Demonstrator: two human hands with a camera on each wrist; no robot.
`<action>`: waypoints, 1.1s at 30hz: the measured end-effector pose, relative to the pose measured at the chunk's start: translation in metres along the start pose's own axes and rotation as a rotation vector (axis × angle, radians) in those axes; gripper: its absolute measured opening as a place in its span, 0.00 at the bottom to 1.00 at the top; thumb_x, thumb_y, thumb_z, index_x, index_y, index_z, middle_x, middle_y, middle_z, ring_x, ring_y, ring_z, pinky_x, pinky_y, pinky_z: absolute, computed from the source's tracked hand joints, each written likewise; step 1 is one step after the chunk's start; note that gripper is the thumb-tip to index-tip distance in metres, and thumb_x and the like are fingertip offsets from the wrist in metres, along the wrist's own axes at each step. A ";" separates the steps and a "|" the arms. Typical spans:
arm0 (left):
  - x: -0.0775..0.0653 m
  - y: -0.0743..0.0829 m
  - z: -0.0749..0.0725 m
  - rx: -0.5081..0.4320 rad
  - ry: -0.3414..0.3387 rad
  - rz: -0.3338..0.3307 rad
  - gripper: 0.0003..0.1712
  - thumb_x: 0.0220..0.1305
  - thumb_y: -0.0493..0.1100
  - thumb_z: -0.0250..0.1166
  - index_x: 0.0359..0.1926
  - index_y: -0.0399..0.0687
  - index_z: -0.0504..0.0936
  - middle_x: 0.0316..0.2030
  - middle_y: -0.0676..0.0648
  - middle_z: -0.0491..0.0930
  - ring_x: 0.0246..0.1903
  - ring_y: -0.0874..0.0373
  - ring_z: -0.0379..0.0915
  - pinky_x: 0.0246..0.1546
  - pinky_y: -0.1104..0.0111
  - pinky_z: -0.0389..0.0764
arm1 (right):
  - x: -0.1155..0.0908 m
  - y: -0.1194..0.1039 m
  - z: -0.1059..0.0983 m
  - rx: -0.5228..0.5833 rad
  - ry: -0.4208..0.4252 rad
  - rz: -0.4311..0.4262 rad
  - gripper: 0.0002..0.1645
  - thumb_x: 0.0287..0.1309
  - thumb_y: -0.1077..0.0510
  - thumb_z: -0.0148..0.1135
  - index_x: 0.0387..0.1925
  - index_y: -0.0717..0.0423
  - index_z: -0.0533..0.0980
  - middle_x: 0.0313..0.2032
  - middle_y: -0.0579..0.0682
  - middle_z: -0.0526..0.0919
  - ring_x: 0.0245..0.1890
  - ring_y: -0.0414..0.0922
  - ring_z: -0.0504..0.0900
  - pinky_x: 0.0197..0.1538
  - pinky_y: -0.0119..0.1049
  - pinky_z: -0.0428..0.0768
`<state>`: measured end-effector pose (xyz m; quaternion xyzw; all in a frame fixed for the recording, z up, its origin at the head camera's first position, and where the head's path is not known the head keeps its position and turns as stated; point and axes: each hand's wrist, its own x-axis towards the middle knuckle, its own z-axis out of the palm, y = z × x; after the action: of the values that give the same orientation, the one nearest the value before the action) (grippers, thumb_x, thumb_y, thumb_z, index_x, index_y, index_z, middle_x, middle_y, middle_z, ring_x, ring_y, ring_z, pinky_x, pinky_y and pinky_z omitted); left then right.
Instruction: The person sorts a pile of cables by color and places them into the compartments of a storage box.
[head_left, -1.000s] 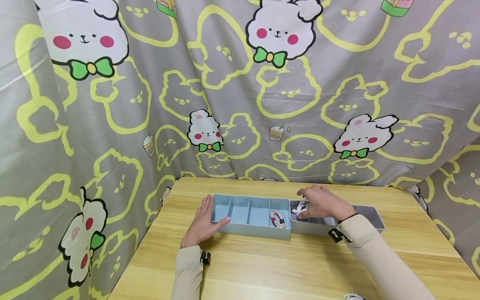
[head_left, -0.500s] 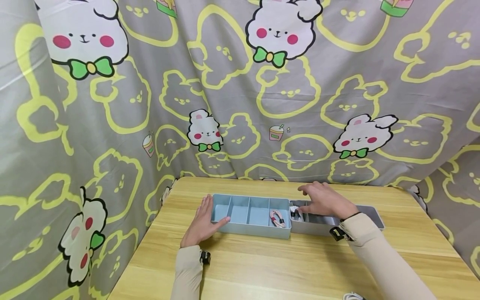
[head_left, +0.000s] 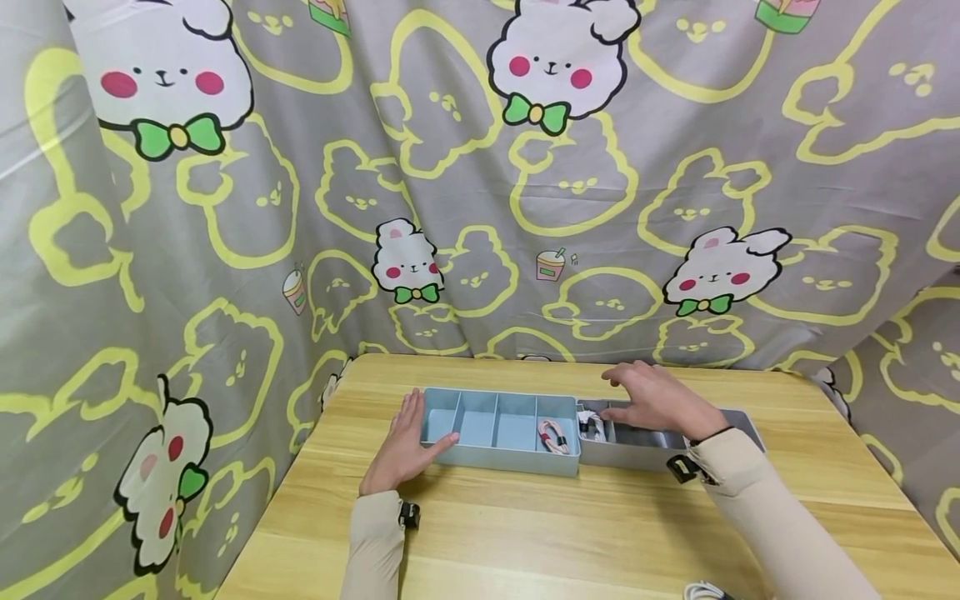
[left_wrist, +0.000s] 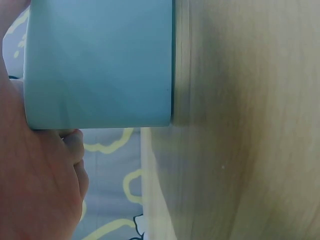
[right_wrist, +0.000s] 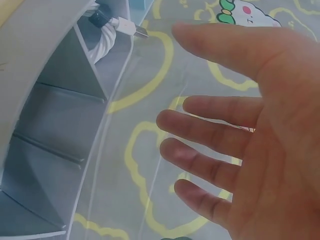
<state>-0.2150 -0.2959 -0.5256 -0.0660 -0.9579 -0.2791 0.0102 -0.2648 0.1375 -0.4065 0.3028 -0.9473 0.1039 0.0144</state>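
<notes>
My left hand [head_left: 401, 446] rests against the left end of a light blue divided box [head_left: 487, 457], fingers straight along that end and thumb at the front rim. The blue end wall [left_wrist: 100, 65] fills much of the left wrist view. A pink coiled cable [head_left: 553, 437] lies in the box's right compartment. Over the grey divided box [head_left: 630, 455], my right hand [head_left: 663, 402] hovers with spread fingers and nothing in them. A white coiled cable [head_left: 592, 425] with a dark tie sits in the grey box's leftmost compartment; its USB plug [right_wrist: 132, 28] shows in the right wrist view.
The two boxes stand end to end on a wooden table [head_left: 525, 533]. Another white cable [head_left: 705, 591] lies at the front edge of the head view, near the right sleeve. A patterned curtain [head_left: 465, 192] hangs behind and to the left.
My right hand has let go of the white cable, which now lies in the grey box, and has drawn slightly up and right. My left hand has stayed at the blue box.
</notes>
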 end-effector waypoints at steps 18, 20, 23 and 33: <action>0.000 0.000 0.000 0.041 0.018 0.003 0.65 0.66 0.75 0.59 0.83 0.39 0.39 0.84 0.39 0.37 0.84 0.42 0.31 0.82 0.42 0.42 | -0.034 0.015 -0.003 0.015 0.074 0.009 0.32 0.61 0.47 0.74 0.58 0.66 0.80 0.51 0.62 0.87 0.51 0.59 0.86 0.52 0.56 0.85; 0.000 0.000 0.000 0.058 0.021 0.006 0.65 0.66 0.75 0.59 0.83 0.39 0.39 0.84 0.38 0.37 0.84 0.42 0.31 0.82 0.42 0.42 | -0.039 0.017 -0.003 0.010 0.080 0.007 0.32 0.61 0.47 0.74 0.58 0.67 0.80 0.51 0.62 0.87 0.51 0.60 0.86 0.52 0.57 0.84; 0.001 0.000 0.000 0.085 0.030 0.011 0.64 0.67 0.75 0.58 0.82 0.38 0.41 0.84 0.38 0.38 0.84 0.40 0.32 0.82 0.41 0.43 | -0.045 0.020 -0.002 -0.011 0.079 0.016 0.32 0.61 0.47 0.73 0.57 0.67 0.80 0.50 0.61 0.88 0.51 0.60 0.86 0.53 0.59 0.83; 0.001 0.001 0.002 0.106 0.040 0.016 0.64 0.67 0.75 0.57 0.82 0.36 0.41 0.84 0.38 0.36 0.84 0.39 0.31 0.81 0.40 0.44 | -0.078 0.031 -0.003 -0.031 0.098 0.060 0.35 0.61 0.44 0.73 0.58 0.66 0.80 0.53 0.64 0.86 0.54 0.63 0.84 0.53 0.64 0.81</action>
<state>-0.2162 -0.2939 -0.5267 -0.0675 -0.9705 -0.2290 0.0348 -0.2193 0.2075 -0.4165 0.2687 -0.9555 0.1045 0.0624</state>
